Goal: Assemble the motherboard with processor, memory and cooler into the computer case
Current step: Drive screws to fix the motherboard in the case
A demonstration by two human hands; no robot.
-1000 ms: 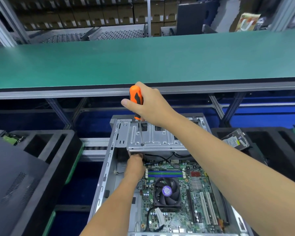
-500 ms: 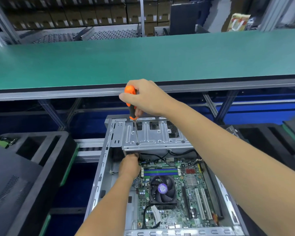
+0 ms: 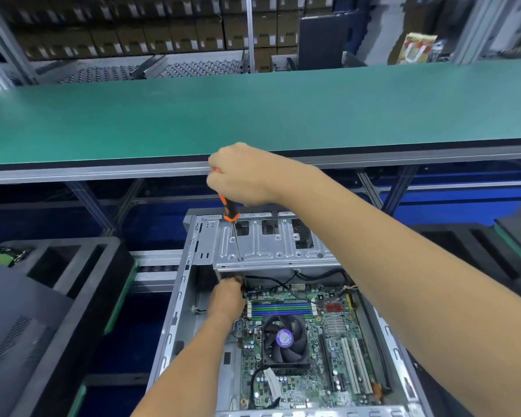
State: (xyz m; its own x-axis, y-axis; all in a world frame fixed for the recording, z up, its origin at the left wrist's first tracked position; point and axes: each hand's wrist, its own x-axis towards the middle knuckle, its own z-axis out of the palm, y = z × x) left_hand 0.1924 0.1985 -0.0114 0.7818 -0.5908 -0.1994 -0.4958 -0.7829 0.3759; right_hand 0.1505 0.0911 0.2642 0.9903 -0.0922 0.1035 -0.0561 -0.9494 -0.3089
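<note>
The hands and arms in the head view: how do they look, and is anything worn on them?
Both hands are bare: the left hand and the right hand have no gloves. No ring, watch or wrist strap shows. Both forearms are uncovered as far as the frame's edge, with no sleeve in view.

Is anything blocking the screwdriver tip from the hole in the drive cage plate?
Nothing visible does. The right hand grips the screwdriver upright, and its bare shaft runs down to a hole near the front edge of the drive cage plate. The left hand is lower, under that plate's front edge, clear of the shaft.
</note>
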